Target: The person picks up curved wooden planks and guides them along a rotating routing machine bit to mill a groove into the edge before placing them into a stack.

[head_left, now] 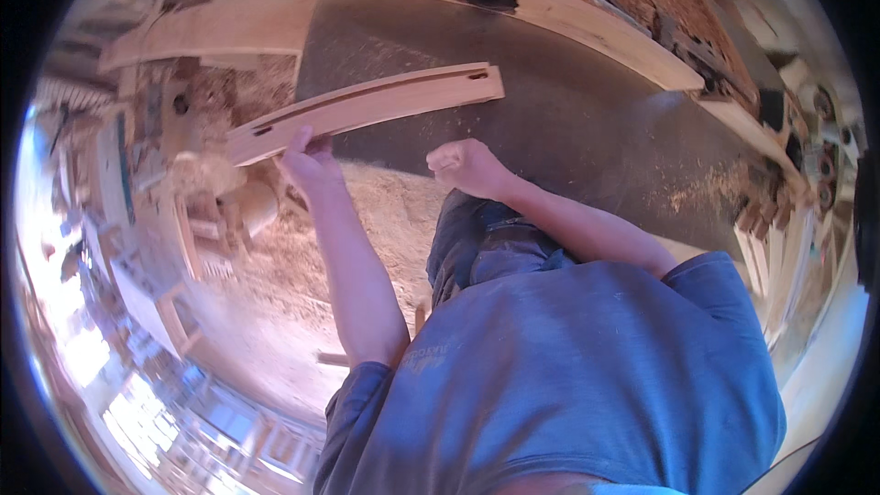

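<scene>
My left hand (309, 163) grips a wooden rail (385, 103) near its left end, thumb on top and fingers underneath. A long groove runs along the rail, and a dark slot is cut near each end. The rail lies slanted over the dark flat worktable (568, 128), its left end reaching past the table's edge. Close to the table's front edge, my right hand (466, 168) is closed with its fingers curled in, apart from the rail. Whether anything sits inside those fingers is hidden.
A long pale wooden board (568, 14) runs along the table's far side. Wider planks (211, 29) lie at the far left. Sawdust (302, 257) covers the floor, with a cut log-like piece (252, 206) at the left. Several wooden strips (770, 243) stand at the right.
</scene>
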